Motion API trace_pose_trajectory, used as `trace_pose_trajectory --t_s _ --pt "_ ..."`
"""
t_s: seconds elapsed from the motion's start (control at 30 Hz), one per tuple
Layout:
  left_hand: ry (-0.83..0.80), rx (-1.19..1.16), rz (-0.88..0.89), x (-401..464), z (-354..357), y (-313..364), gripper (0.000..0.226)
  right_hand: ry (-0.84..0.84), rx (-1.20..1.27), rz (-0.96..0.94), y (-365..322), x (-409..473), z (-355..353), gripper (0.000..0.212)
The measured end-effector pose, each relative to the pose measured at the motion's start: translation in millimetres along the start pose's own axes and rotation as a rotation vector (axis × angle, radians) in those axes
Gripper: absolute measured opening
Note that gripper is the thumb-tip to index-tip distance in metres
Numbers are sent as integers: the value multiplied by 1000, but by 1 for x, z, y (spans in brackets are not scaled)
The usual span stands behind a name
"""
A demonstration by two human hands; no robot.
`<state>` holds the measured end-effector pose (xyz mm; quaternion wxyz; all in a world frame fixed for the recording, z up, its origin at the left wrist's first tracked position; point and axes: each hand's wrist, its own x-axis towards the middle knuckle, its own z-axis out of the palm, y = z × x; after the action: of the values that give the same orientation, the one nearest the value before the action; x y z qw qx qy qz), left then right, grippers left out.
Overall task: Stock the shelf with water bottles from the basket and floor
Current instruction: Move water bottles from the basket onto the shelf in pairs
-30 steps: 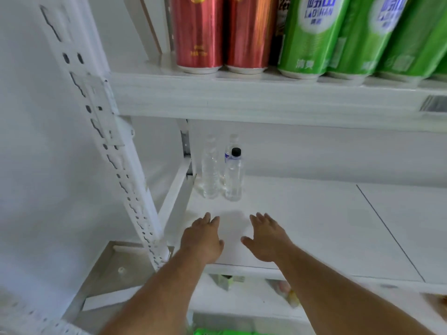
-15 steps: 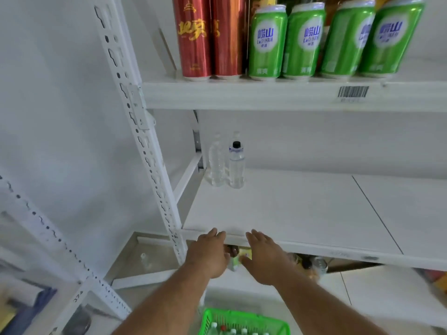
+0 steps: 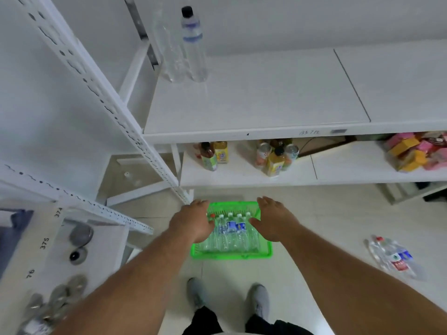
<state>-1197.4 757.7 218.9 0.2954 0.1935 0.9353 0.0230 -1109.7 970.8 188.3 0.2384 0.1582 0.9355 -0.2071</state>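
Note:
A green basket (image 3: pixel 232 255) sits on the floor below me with several clear water bottles (image 3: pixel 231 232) lying in it. My left hand (image 3: pixel 192 220) hovers over the basket's left side, fingers straight, holding nothing. Over its right side is my right hand (image 3: pixel 273 220), also flat and empty. At the back left of the white shelf (image 3: pixel 254 105) stand two water bottles (image 3: pixel 193 44), one with a black cap. More water bottles (image 3: pixel 394 257) lie on the floor at the right.
A white slotted upright (image 3: pixel 108 97) runs down beside my left arm. The lower shelf (image 3: pixel 338 172) holds juice bottles, cans (image 3: pixel 275 155) and pink and yellow boxes (image 3: pixel 416 151). A side shelf (image 3: pixel 60 262) at left carries round metal items. My shoes (image 3: pixel 227 296) stand behind the basket.
My view has tilted down from the shelf to the floor. Both hands have dropped from the shelf's front edge to just above the basket, still empty.

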Motion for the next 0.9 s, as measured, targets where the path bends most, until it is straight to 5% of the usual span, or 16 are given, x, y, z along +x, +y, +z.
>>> trace_pose_trajectory --t_s 0.53,0.9 --pt "-299 -382 -88 67 95 -104 78 -187 133 314 -42 32 99 70" --pt "-256 -750 -291 201 236 -72 64 -287 332 406 50 195 210 77"
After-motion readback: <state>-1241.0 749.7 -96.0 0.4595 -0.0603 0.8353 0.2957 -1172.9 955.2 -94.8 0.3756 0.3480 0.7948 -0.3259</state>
